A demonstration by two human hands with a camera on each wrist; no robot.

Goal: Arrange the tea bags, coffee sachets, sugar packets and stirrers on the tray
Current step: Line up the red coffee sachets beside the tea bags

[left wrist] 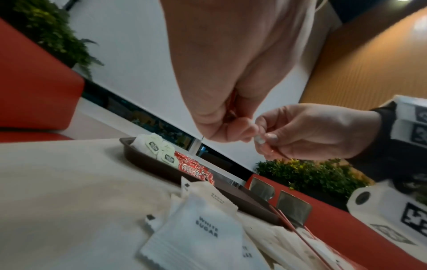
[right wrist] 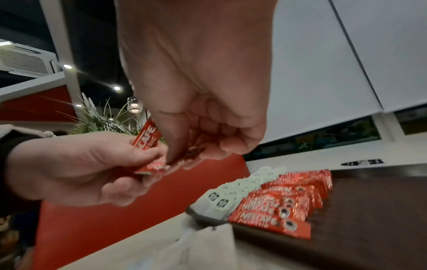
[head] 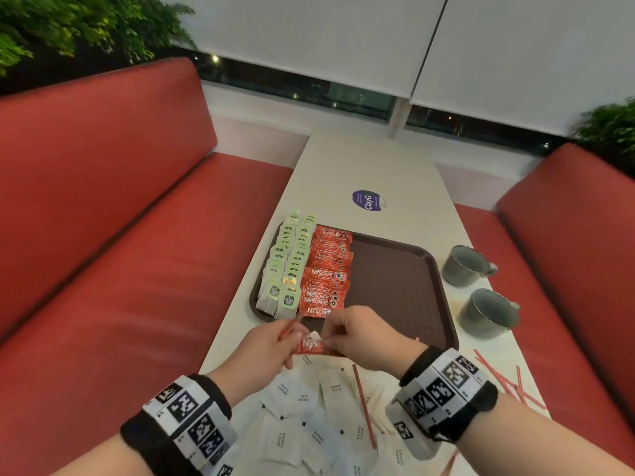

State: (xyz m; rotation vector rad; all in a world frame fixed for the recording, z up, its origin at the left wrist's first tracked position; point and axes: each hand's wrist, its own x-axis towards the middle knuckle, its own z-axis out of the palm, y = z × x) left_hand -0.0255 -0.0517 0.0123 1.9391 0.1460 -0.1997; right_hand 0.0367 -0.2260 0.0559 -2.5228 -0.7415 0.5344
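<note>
The brown tray [head: 395, 280] holds two columns of green-tagged tea bags [head: 288, 266] and a column of red coffee sachets [head: 326, 273] on its left side. Just above the tray's near edge, my left hand [head: 295, 338] grips a small bunch of red coffee sachets [head: 311, 347]. My right hand [head: 326, 333] pinches one sachet of that bunch [right wrist: 184, 155] with thumb and fingertips. White sugar packets [head: 309, 424] lie scattered on the table under my wrists. Red stirrers [head: 498, 376] lie loose at the right, and one stirrer [head: 364, 407] rests across the sugar packets.
Two grey cups [head: 465, 266] [head: 488, 312] stand on the table right of the tray. A round purple sticker [head: 367, 201] sits beyond the tray. Red bench seats [head: 137, 269] flank the narrow table. The tray's right half shows bare brown surface.
</note>
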